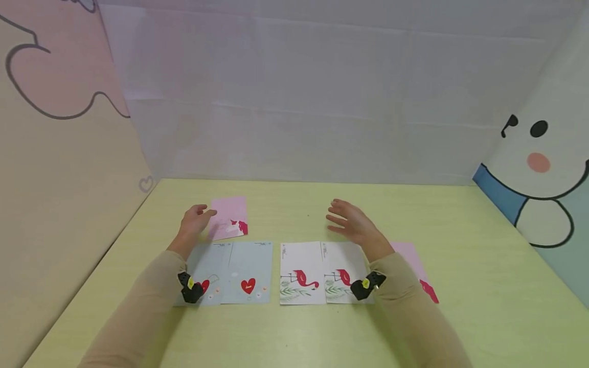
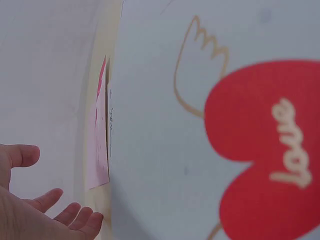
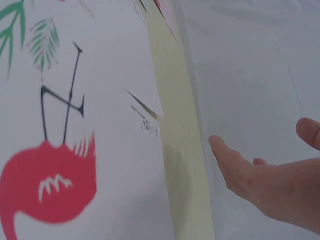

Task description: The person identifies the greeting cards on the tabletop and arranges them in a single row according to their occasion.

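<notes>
My left hand is held over the table beside the left edge of a pink unicorn card, fingers loosely extended and holding nothing. Below it lie two pale blue cards with red hearts, the left one partly hidden by my forearm; the left wrist view shows a heart lettered "love" up close. Above two white flamingo cards, my right hand hovers with fingers spread and nothing in them. A second pink card lies partly behind my right forearm.
The cards lie flat on a pale yellow-green table. A white cloth backdrop rises at its far edge. Cartoon-printed panels stand at the left and right. A black wrist camera sits on my left sleeve.
</notes>
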A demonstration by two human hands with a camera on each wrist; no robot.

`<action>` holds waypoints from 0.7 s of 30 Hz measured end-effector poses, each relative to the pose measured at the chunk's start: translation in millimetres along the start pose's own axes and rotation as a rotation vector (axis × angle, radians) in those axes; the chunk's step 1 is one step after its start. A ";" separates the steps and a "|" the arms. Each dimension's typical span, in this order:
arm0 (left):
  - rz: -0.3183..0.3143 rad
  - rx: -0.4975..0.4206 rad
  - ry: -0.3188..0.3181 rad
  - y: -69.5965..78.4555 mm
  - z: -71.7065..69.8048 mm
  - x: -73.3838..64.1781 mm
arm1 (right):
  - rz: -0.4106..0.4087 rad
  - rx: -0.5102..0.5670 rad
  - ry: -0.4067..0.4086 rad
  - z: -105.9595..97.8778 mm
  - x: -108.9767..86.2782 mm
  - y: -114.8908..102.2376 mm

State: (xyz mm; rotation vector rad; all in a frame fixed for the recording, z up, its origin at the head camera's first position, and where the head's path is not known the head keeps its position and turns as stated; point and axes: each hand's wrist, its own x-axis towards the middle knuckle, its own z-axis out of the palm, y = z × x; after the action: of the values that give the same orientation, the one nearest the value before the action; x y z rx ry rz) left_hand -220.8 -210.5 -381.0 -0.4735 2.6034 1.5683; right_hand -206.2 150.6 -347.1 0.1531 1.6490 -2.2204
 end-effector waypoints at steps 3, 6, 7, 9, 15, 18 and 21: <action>-0.017 0.040 0.018 -14.3 -2.2 13.5 | 0.026 -0.013 0.005 10.3 7.1 3.6; -0.021 0.090 0.043 -36.3 -0.8 35.4 | 0.048 -0.018 0.007 21.1 14.0 6.8; -0.016 0.112 0.049 -42.9 -0.5 41.6 | 0.054 -0.022 0.006 24.7 16.2 7.9; -0.006 0.123 0.064 -53.5 0.8 51.0 | 0.063 -0.030 0.005 31.5 20.2 9.8; 0.029 0.111 0.064 -60.8 1.6 52.8 | 0.088 -0.095 -0.017 49.9 30.3 15.1; 0.037 0.111 0.052 -59.5 1.4 49.3 | 0.103 -0.110 -0.025 59.4 35.5 18.1; 0.041 0.101 0.041 -58.5 1.4 47.0 | 0.106 -0.115 -0.042 68.5 40.6 22.8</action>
State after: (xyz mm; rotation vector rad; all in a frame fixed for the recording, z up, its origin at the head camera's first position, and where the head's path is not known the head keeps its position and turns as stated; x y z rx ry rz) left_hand -248.5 -245.3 -441.5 -0.4521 2.7234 1.4453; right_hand -226.8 71.2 -358.6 0.1586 1.7001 -2.0322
